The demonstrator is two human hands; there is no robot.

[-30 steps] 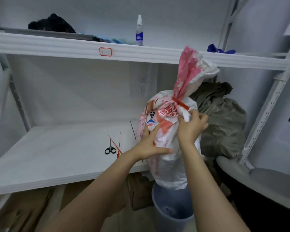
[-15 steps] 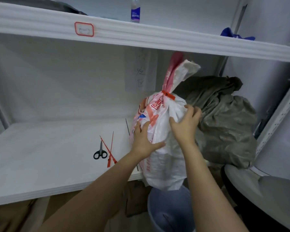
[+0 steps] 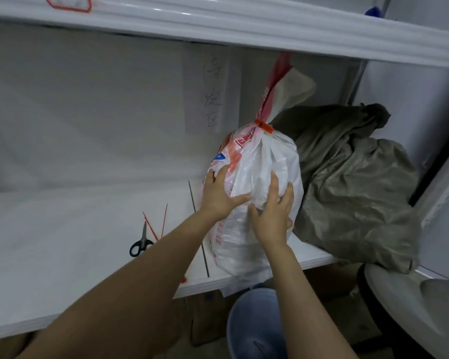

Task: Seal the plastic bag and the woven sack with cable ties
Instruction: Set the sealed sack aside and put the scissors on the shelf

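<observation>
The left hand lies flat on the left flank of the plastic bag, fingers spread and thumb stretched across the front. The right hand presses just beside it, fingers splayed upward; neither pinches anything. The bag stands just right of centre frame at the front edge of the white shelf board, its bottom overhanging the lip. Its film is thin, glossy and crinkled, white with red print. It probably handles soft, slick and fairly light, so cupping the bulging body with both palms, or gripping the gathered neck, looks the surest hold. An orange cable tie cinches that neck, and the twisted top flares above it. Close against the bag, at right of frame, slumps the woven sack: olive-grey, matte, coarse, heavily creased, likely stiffer and less slippery. Whether its mouth is tied I cannot tell. Left of the arms lie black-handled scissors and thin red loose ties.
</observation>
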